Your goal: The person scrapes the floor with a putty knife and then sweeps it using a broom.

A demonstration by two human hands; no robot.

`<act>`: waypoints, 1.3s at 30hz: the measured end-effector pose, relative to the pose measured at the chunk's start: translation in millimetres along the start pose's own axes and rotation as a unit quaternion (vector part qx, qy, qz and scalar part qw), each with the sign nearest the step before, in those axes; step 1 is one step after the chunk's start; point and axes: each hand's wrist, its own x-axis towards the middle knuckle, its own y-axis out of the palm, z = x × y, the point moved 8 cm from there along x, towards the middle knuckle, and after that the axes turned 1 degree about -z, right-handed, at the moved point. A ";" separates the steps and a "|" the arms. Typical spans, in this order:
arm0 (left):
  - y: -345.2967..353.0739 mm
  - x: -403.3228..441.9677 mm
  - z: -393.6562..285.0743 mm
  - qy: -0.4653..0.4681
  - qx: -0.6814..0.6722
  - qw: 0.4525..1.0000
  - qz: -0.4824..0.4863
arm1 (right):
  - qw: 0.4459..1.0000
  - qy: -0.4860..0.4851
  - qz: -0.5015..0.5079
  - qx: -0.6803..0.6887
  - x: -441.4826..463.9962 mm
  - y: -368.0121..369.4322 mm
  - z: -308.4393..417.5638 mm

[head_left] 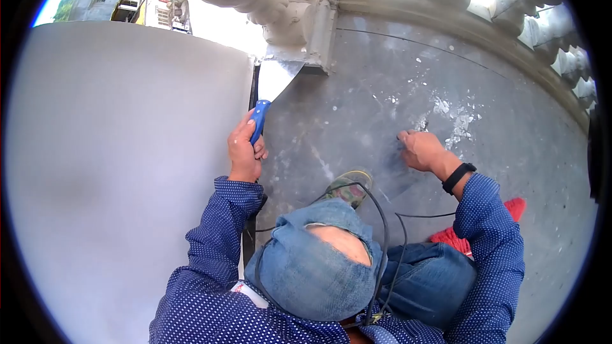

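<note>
Left hand [243, 153]: fingers wrapped round the blue handle of the scraper [260, 118].
Right hand [422, 150]: fingers curled at the floor [363, 99]; whether they pinch anything, I cannot tell.
Scraper: blade pointing forward, at the foot of the post [320, 35], beside the pale panel [127, 140]; contact unclear.
Risk: a twisted wrist could score the panel; the loose cable [386, 222] could snag an arm.
Pose: left forearm reaching forward; right elbow bent outward, hand near white flakes [441, 106].
</note>
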 end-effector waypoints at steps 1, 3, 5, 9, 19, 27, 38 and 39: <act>-0.2 -1.1 1.0 0.020 0.009 1.000 -0.008 | 1.000 -0.002 0.000 -0.003 1.1 0.6 -0.7; -2.5 -1.6 5.6 0.024 -0.006 1.000 -0.005 | 1.000 -0.008 -0.010 0.005 -0.4 -3.0 -1.2; -0.7 -1.3 9.3 0.028 -0.015 1.000 0.003 | 1.000 0.007 -0.007 0.007 -1.9 -4.7 -3.3; 3.1 1.1 8.9 0.045 0.008 0.999 0.005 | 0.999 0.038 -0.003 -0.004 -8.0 -5.3 -14.4; 7.8 3.9 23.6 -0.004 -0.052 0.999 0.010 | 0.999 0.042 -0.005 0.000 -10.9 -5.3 -19.1; -20.6 18.7 -11.1 -0.039 0.024 0.999 -0.020 | 0.999 0.038 -0.007 0.007 -9.5 -14.0 -9.4; -3.5 -18.3 0.1 0.044 0.037 0.998 0.034 | 0.998 0.063 -0.008 -0.008 -13.2 -12.5 -26.7; -1.4 -19.7 3.1 0.046 0.037 0.998 0.036 | 0.998 0.056 -0.013 -0.007 -13.6 -11.7 -27.1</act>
